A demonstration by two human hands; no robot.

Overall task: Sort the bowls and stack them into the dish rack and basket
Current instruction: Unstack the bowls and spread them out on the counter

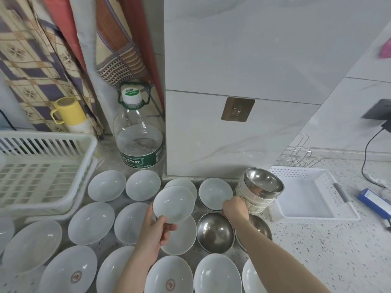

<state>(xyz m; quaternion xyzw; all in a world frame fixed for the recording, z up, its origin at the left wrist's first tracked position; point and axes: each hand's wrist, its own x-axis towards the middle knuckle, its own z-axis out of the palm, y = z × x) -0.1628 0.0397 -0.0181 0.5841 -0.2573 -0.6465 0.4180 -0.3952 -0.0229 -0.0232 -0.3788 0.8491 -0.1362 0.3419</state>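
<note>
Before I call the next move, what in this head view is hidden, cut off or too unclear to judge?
- Right hand: its fingers are hidden behind the hand where it meets the tilted bowl stack, so the grip is unclear.
- Stack count: the steel bowl on top covers the rims.
- Small white bowl: mostly hidden by the bowl that the left hand holds.
- Dish rack: cut off by the left edge.
- Wire rack: too small.

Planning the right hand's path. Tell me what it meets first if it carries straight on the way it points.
Probably the stack of bowls. The right hand reaches up and right, its fingers already at the stack's lower left side; whether they touch it is unclear. The basket lies beyond.
</note>
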